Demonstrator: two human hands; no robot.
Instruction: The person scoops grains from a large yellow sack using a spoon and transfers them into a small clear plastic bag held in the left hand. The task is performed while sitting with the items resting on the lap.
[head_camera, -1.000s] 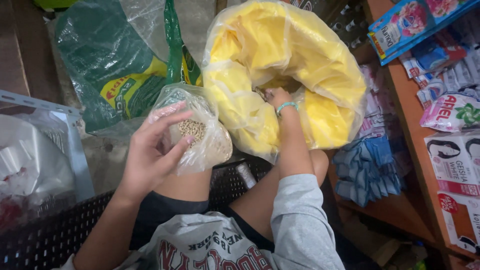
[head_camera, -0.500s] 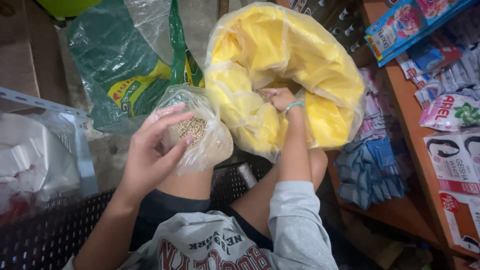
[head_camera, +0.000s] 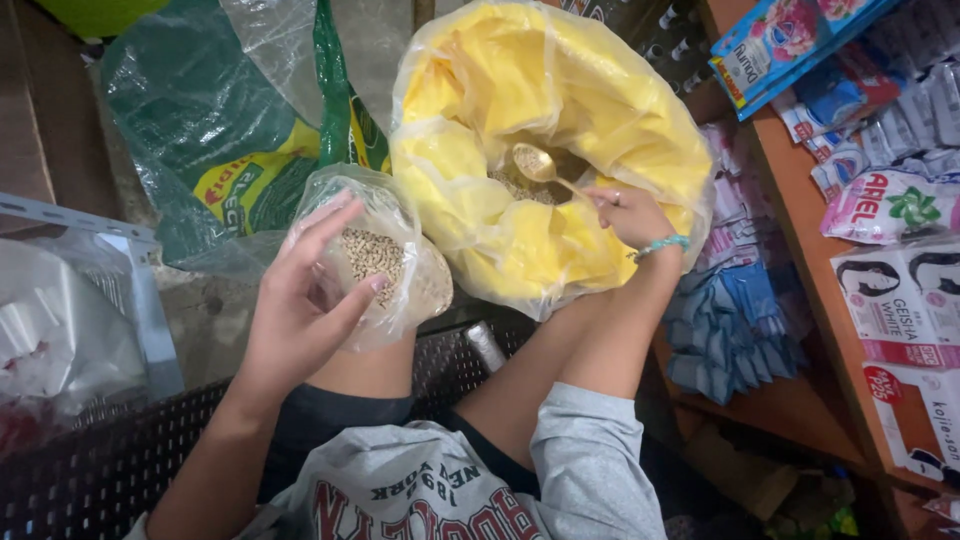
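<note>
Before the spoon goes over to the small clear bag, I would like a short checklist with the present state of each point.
1. Spoon loaded with grain: ok, its bowl looks full.
2. Right hand grips the spoon handle: ok.
3. Small clear bag held by the left hand: ok, the fingers wrap it.
4. Bag mouth open towards the spoon: cannot tell, the plastic folds hide the opening.
5. Room left in the small bag: ok, grain fills only part of it.
6. Yellow sack open and standing: ok, its rim is rolled wide.

Wooden shelf (head_camera: 800, 215), black mesh crate (head_camera: 90, 470)
</note>
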